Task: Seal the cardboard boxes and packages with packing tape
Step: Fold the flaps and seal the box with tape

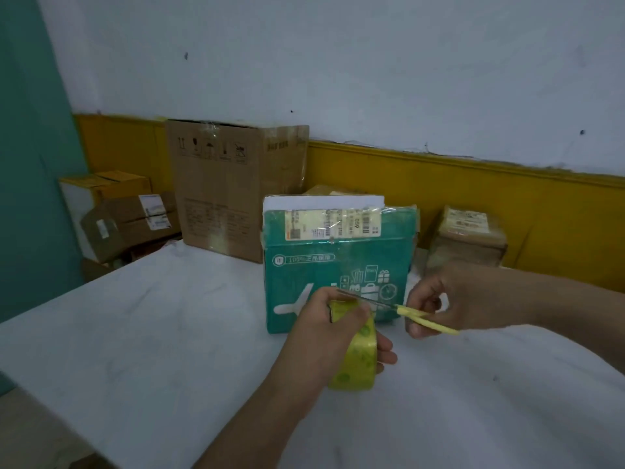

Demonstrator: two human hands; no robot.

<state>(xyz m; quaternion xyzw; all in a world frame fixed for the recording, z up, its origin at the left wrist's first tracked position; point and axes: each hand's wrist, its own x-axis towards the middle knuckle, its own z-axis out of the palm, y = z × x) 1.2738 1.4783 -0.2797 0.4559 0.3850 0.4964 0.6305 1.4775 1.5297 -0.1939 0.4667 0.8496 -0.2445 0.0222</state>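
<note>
Gripping the tape roll [358, 358] in your left hand [321, 336], your right hand [453, 299] squeezing the scissors [417, 315], you are cutting by the green box [334, 265] on the table [152, 333]; a slip could nick your fingers [385, 352].

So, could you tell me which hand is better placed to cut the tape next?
The right hand: it holds the yellow scissors, whose blades reach towards the tape roll gripped by the left hand.

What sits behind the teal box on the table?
A tan parcel peeks over the teal box; a tall carton stands behind-left. The box hides most of the parcel.
</note>
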